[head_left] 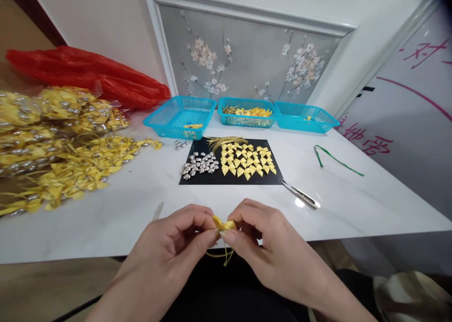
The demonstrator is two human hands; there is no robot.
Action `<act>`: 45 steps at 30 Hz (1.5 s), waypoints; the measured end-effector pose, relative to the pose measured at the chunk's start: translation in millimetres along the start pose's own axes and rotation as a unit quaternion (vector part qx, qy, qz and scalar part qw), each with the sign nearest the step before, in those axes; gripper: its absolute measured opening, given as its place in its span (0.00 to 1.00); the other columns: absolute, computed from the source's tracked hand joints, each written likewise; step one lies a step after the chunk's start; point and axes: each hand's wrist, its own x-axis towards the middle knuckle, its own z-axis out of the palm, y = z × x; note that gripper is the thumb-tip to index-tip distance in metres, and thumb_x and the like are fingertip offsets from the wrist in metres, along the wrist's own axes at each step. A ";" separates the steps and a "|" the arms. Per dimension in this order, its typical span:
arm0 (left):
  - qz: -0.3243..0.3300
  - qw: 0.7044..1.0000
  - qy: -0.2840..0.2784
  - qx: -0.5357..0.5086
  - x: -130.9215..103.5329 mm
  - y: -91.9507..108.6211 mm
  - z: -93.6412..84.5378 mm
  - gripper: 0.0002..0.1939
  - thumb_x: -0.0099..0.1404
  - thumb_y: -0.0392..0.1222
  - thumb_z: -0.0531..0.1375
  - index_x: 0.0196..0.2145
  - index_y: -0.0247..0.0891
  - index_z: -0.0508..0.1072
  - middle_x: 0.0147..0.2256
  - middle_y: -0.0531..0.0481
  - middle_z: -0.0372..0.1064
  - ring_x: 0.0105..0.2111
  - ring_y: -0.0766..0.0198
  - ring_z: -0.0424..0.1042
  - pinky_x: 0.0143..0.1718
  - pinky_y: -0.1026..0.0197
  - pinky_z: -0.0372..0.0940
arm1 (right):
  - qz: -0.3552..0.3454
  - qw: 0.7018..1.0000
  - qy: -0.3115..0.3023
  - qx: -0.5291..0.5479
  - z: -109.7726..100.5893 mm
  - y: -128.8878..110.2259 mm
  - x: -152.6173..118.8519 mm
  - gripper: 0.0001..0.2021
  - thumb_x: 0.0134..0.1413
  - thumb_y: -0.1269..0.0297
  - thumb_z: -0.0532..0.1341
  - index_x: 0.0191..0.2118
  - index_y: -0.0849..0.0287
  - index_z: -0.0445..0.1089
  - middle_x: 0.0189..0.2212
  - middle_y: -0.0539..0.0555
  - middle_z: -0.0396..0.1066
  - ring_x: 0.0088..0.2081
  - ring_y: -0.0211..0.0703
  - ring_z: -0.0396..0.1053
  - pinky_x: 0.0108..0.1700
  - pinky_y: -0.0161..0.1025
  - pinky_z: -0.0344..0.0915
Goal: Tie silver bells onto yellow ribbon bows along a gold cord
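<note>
Both hands meet at the table's front edge around one yellow ribbon bow (229, 225). My left hand (176, 242) pinches it between thumb and forefinger from the left. From the right, my right hand (263, 239) pinches it the same way. A thin gold cord (226, 255) hangs in loops below the fingertips. Just beyond lies a black mat (229, 180) with rows of yellow bows (247, 159), a cluster of silver beads (201, 165) and a bundle of gold cords (226, 142). Whatever sits between the thumbs is mostly hidden.
Blue baskets (169, 129) line the back, the middle one holding yellow pieces (249, 111). Thread snips (300, 193) lie right of the mat, a green ribbon (339, 159) beyond. Finished-looking yellow bows with silver beads (81, 166) heap on the left, near a red bag (95, 75).
</note>
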 end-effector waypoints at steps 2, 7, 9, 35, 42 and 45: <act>0.002 1.000 0.011 0.013 -0.2 0.7 1.8 0.12 0.64 0.51 0.61 0.26 0.45 0.75 0.32 0.51 0.74 0.38 0.55 0.73 0.32 0.61 0.65 | -0.006 1.000 0.007 -0.006 1.4 -0.3 0.7 0.08 0.64 0.68 0.60 0.31 0.58 0.67 0.29 0.47 0.64 0.28 0.33 0.62 0.29 0.34 0.57; -0.011 1.000 0.006 0.000 -1.2 0.0 1.2 0.11 0.64 0.52 0.62 0.29 0.46 0.77 0.30 0.52 0.76 0.33 0.57 0.73 0.32 0.61 0.66 | -0.006 1.000 0.007 0.001 1.5 -0.3 2.7 0.08 0.62 0.70 0.59 0.30 0.58 0.68 0.27 0.47 0.64 0.27 0.33 0.61 0.27 0.33 0.56; -0.020 0.999 -0.005 -0.027 -2.2 -1.2 -1.2 0.10 0.64 0.52 0.62 0.30 0.46 0.79 0.30 0.53 0.77 0.32 0.58 0.74 0.32 0.61 0.68 | -0.001 1.000 0.005 0.005 0.8 -0.2 3.5 0.08 0.62 0.71 0.59 0.30 0.58 0.68 0.27 0.47 0.64 0.26 0.33 0.61 0.26 0.33 0.56; 0.161 0.960 0.194 0.123 -7.3 -3.5 5.2 0.07 0.58 0.41 0.66 0.29 0.53 0.84 0.32 0.58 0.85 0.31 0.62 0.83 0.36 0.70 0.73 | 0.010 0.999 -0.016 0.038 -1.7 -0.9 9.7 0.09 0.59 0.71 0.59 0.27 0.58 0.63 0.22 0.43 0.59 0.25 0.31 0.57 0.26 0.31 0.53; 0.155 0.966 0.163 0.128 -3.5 0.8 1.8 0.07 0.61 0.43 0.65 0.27 0.51 0.83 0.32 0.57 0.84 0.31 0.63 0.82 0.35 0.73 0.70 | 0.000 0.999 -0.019 0.037 -2.4 0.1 10.2 0.09 0.60 0.71 0.59 0.28 0.58 0.65 0.23 0.43 0.59 0.25 0.31 0.57 0.26 0.31 0.53; 0.094 0.985 0.099 0.102 -2.0 3.4 -1.2 0.09 0.63 0.47 0.62 0.27 0.49 0.81 0.31 0.54 0.81 0.31 0.61 0.79 0.32 0.69 0.69 | -0.004 0.999 -0.019 0.042 -1.9 -0.4 10.4 0.08 0.59 0.73 0.59 0.29 0.59 0.66 0.23 0.43 0.59 0.25 0.31 0.57 0.26 0.31 0.54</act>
